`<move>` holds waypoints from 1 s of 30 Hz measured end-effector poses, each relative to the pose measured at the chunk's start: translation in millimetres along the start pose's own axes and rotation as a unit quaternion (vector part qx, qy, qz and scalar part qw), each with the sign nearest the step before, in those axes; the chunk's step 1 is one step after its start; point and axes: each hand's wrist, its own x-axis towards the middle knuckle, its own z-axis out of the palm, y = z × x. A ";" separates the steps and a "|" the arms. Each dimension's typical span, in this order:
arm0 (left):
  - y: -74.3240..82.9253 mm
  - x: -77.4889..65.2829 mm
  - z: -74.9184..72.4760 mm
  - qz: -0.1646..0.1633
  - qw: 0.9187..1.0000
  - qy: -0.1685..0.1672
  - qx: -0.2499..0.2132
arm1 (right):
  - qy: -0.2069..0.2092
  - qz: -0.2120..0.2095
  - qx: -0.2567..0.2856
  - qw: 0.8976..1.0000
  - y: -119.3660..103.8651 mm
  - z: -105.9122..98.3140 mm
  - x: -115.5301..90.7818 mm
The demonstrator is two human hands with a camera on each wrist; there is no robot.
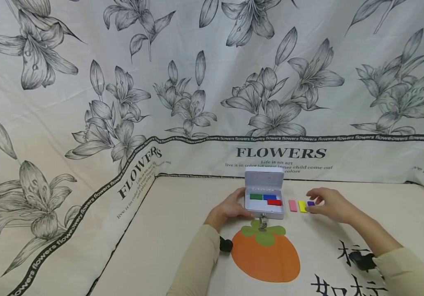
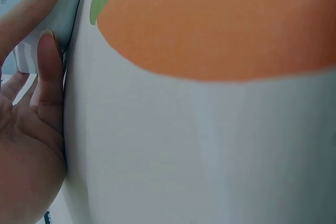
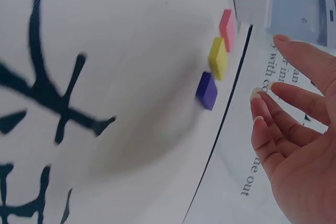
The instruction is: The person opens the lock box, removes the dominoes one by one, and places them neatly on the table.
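Note:
A small white metal box stands on the table with its lid raised. Inside lie a green block, a blue block and a red block. My left hand grips the box's left side, thumb at the front. To the right of the box, a pink block, a yellow block and a purple block stand in a row. My right hand hovers near the purple block with loosely bent fingers and holds nothing.
A metal clasp hangs at the box's front. The tablecloth carries a printed orange persimmon and black characters. A flower-printed curtain rises behind and to the left.

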 end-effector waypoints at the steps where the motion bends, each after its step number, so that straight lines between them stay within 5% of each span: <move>1: 0.3 -0.2 -0.2 0.000 1.000 0.000 0.001 | 0.000 -0.004 0.002 1.000 -3.3 0.4 1.0; 30: -1.0 1.5 -1.3 0.000 1.000 0.001 0.008 | -0.014 -0.107 0.046 0.993 -68.1 34.9 45.9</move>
